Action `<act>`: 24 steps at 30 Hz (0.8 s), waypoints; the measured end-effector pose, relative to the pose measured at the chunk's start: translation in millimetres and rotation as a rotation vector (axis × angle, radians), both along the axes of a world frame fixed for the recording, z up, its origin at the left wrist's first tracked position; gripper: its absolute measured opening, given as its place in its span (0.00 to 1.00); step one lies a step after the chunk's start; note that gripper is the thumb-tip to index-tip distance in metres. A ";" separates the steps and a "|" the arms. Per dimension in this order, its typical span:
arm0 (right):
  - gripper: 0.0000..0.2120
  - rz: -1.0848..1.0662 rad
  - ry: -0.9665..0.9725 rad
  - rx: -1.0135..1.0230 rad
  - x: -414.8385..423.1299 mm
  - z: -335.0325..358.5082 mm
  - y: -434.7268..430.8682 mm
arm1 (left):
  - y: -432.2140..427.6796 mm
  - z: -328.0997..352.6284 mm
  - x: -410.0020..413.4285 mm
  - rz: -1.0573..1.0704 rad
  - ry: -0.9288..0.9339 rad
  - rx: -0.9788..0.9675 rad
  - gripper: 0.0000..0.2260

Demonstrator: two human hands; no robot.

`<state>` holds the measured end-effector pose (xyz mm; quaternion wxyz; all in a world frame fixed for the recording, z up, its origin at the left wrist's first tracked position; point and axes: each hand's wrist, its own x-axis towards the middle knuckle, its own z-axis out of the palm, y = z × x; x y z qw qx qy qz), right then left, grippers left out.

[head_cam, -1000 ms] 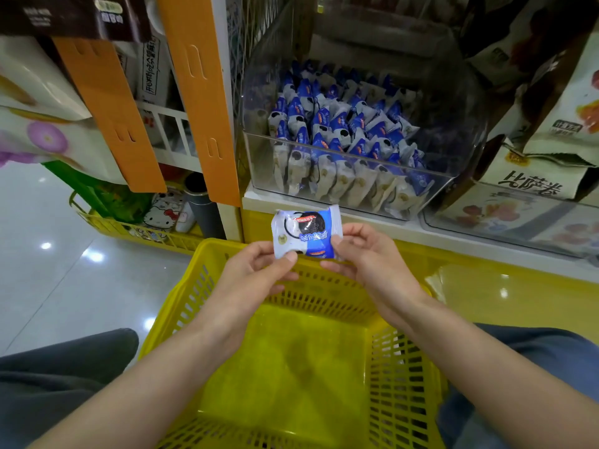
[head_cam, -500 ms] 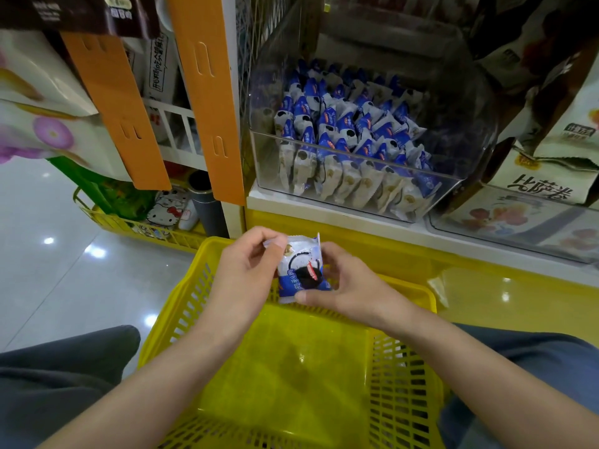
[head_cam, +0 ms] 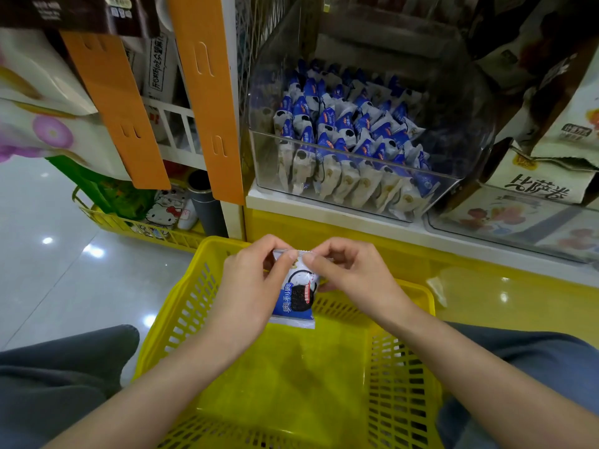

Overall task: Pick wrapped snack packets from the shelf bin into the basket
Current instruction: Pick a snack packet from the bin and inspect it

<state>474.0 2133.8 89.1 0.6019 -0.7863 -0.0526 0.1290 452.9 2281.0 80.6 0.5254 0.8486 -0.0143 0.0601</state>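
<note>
Crinkly plastic film, blue and white; judged light, soft, slightly slippery, best taken by the crimped top seam. Pinched exactly there, frame centre, between left hand (head_cam: 249,286) and right hand (head_cam: 353,277): one snack packet (head_cam: 296,301), dangled above the yellow basket (head_cam: 291,384). Round about: glossy floor (head_cam: 48,270) at left, clear shelf bin (head_cam: 356,179) packed full at upper right.

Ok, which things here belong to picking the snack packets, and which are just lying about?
Job: snack packet pinched by left hand and right hand; binned packets; clear bin; yellow basket.
Lying about: orange strips; floor basket; printed boxes.
</note>
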 end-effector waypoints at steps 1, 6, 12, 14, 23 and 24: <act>0.07 0.003 -0.072 -0.065 -0.5 -0.4 -0.8 | 0.2 -1.6 2.0 0.005 0.067 -0.062 0.07; 0.05 0.072 -0.674 -0.636 -6.6 -6.2 -7.1 | 0.1 -10.5 9.4 -0.033 0.345 -0.318 0.10; 0.06 -0.202 -0.418 -0.425 7.3 -9.6 -9.9 | 2.7 -10.5 6.2 0.030 -0.004 0.139 0.06; 0.05 -0.283 -0.398 -0.330 9.4 -7.2 -11.3 | 1.7 -7.1 5.8 0.031 0.075 0.060 0.03; 0.08 0.104 -0.806 -0.576 -16.2 -7.5 -5.1 | -0.4 8.5 5.5 -0.033 0.432 -0.916 0.15; 0.07 0.115 -0.775 -0.530 -16.9 -7.2 -4.2 | -0.5 8.7 6.3 -0.005 0.398 -0.899 0.11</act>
